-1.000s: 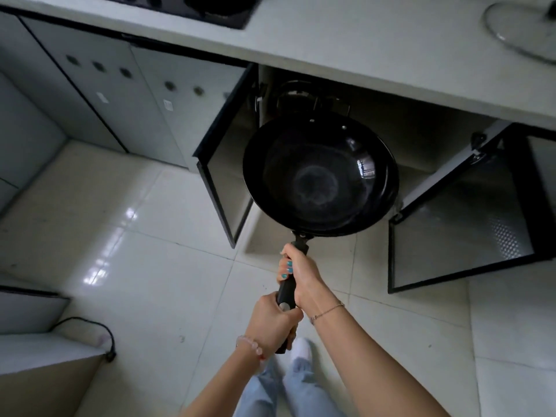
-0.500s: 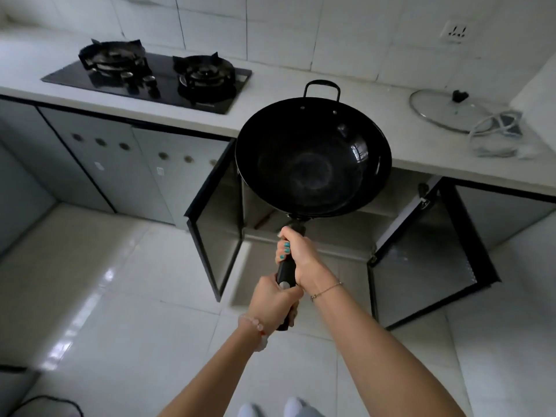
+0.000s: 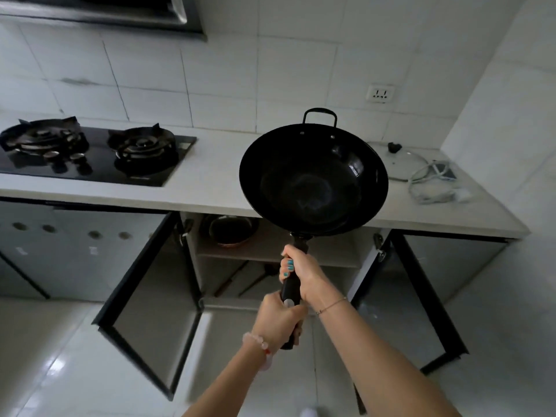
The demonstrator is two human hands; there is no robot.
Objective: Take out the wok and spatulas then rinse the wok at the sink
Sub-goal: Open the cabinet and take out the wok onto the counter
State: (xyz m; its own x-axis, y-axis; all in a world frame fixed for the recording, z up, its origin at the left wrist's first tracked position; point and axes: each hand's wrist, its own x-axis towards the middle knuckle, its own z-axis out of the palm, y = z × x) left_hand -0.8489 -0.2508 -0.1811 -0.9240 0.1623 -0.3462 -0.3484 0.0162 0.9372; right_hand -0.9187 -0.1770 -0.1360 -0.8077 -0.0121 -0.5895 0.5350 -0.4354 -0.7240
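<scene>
Both hands hold the black wok (image 3: 313,179) up in the air, in front of the white counter (image 3: 210,179). The right hand (image 3: 305,273) is wrapped around the long handle (image 3: 291,291) close to the wok. The left hand (image 3: 278,322) grips the end of the handle, just below. Under the counter, two cupboard doors (image 3: 150,284) stand open. Another pan (image 3: 230,230) sits on the shelf inside. A gas stove (image 3: 90,155) is on the left and a glass lid (image 3: 406,162) lies on the right.
</scene>
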